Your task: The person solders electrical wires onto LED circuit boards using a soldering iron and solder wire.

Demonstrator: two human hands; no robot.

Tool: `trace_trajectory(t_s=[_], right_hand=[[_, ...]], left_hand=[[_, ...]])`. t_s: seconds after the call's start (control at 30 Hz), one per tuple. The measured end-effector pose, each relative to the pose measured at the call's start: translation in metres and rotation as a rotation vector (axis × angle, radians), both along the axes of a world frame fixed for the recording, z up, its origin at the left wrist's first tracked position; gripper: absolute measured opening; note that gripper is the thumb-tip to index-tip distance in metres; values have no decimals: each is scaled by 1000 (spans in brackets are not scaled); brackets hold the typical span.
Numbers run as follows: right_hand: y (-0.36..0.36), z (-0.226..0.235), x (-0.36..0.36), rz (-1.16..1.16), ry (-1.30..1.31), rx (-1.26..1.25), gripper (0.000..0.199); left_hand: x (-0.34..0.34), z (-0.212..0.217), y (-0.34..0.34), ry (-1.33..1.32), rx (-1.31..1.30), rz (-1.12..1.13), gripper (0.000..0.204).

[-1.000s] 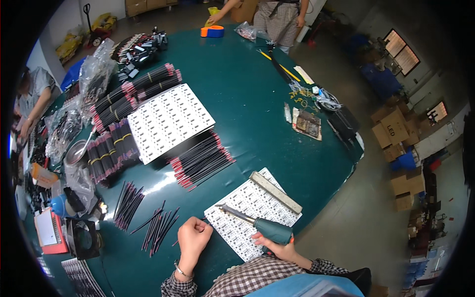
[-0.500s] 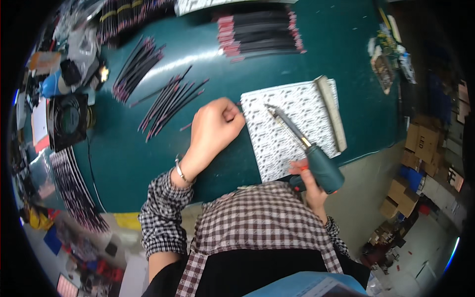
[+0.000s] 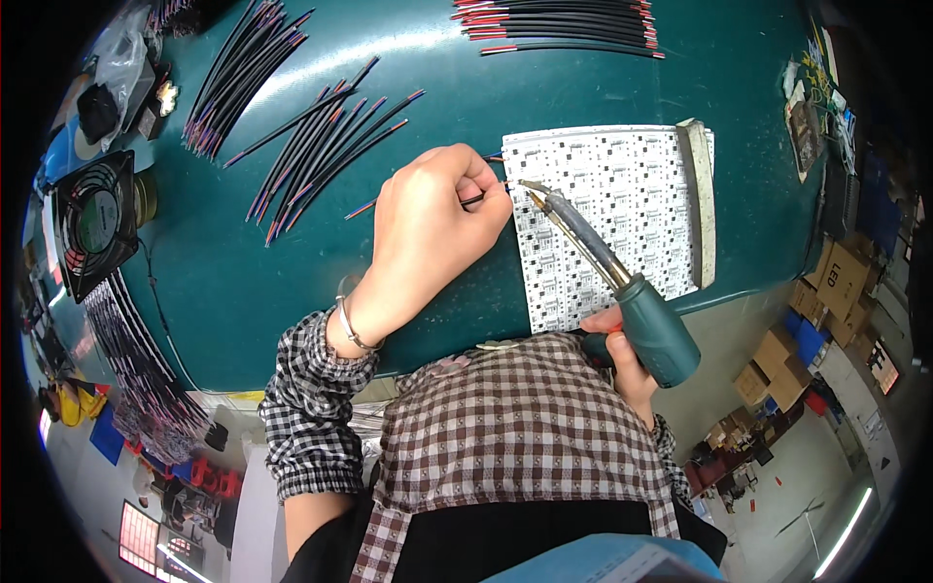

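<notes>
My left hand (image 3: 432, 219) pinches a thin black wire with a red end (image 3: 361, 208) and holds its tip at the left edge of a white circuit panel (image 3: 622, 194) on the dark green table (image 3: 233, 282). My right hand (image 3: 622, 355) grips a soldering iron with a teal handle (image 3: 653, 325). The iron's metal tip (image 3: 533, 190) touches the panel edge right beside my left fingers.
Loose black wires with red ends (image 3: 321, 146) lie left of my hand, with another bundle (image 3: 564, 24) at the top. A small black fan (image 3: 92, 223) sits at the table's left. A pale bar (image 3: 702, 199) lies on the panel's right side. Cardboard boxes (image 3: 836, 282) stand on the floor at right.
The view has tipped down and closed in on the panel. My left hand has moved to the panel's left edge with a wire, and the iron tip has come to meet it.
</notes>
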State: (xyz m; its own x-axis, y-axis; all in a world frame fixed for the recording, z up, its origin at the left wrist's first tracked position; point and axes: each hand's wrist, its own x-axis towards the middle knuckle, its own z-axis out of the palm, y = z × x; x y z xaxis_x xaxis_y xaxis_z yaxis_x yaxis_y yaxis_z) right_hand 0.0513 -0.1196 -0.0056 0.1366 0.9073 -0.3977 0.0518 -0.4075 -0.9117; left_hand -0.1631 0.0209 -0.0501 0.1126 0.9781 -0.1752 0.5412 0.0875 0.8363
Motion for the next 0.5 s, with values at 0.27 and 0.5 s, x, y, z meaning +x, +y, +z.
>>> trace_trajectory(t_s=[0.27, 0.5], right_hand=[[9, 4, 2, -34, 18, 31, 32], [9, 2, 3, -182, 127, 95, 21]], left_hand=[[-22, 20, 4, 72, 220, -15, 10], [-62, 17, 22, 351, 285, -9, 11]])
